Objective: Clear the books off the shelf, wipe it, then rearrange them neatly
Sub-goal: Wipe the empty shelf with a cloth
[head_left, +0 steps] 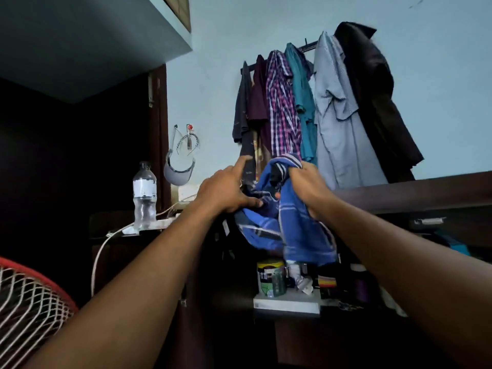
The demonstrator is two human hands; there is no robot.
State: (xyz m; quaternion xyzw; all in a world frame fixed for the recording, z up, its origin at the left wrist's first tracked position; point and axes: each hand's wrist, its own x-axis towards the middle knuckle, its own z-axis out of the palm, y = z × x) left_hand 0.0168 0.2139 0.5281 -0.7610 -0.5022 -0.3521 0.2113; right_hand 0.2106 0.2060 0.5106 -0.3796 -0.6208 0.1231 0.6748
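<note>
Blue cloth (279, 222) with white stripes is hanging between my two hands, in front of the dark wooden shelf (415, 193) and above its lower board. My right hand (306, 182) is gripping the upper part of the cloth in a closed fist. My left hand (226, 190) is pinching a fold of it with the thumb, while the index finger is pointing up. On the lower board a tin (271, 278) is standing on a white slab (287, 302). I am seeing no books clearly. A water bottle (144, 195) is standing on the left surface, near its front edge.
</note>
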